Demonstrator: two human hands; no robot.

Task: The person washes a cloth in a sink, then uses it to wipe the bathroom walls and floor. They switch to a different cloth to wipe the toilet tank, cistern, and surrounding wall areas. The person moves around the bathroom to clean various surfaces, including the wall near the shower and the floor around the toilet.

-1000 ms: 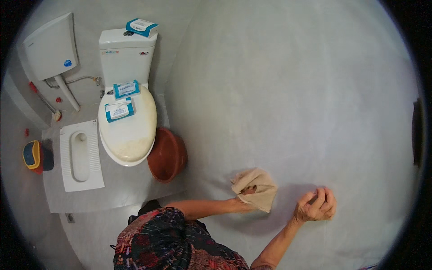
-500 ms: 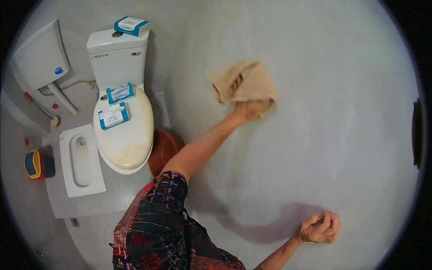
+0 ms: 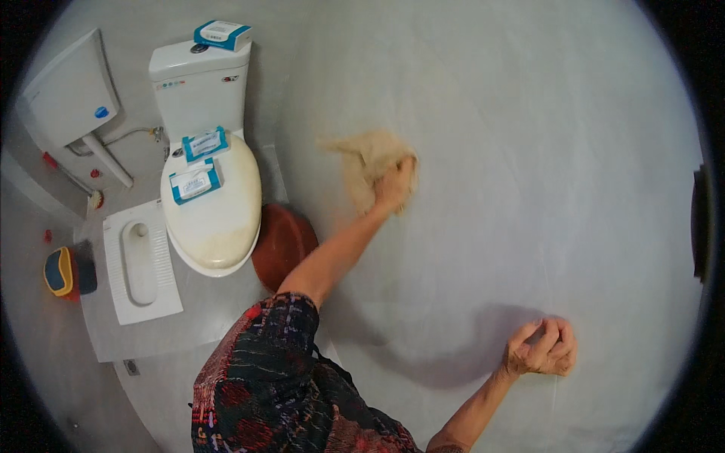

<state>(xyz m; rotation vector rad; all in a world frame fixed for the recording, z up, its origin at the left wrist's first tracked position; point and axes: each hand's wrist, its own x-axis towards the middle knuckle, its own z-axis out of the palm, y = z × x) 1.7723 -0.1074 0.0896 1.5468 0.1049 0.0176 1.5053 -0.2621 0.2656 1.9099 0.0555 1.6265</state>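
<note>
Clothing point(image 3: 264, 377), dark and red-flecked, is nearest. The right hand point(image 3: 541, 349), curled into a loose fist, is toward the lower right corner of the grey surface point(image 3: 529, 196). The left hand point(image 3: 392, 184) clamps a tan cloth point(image 3: 366, 157) against that surface, nearer its left edge. Beyond, a reddish-brown bucket point(image 3: 285, 245) stands beside the toilet point(image 3: 239, 181); two blue-and-white packets point(image 3: 194, 182) lie toward the lid point(image 3: 215, 234)'s back edge, a box point(image 3: 222, 34) on the tank point(image 3: 200, 98)'s right corner.

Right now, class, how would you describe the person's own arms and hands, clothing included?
The left sleeve is short and dark, patterned in red, purple and pale tones. The right sleeve barely shows. The left hand and right hand are both ungloved.
</note>
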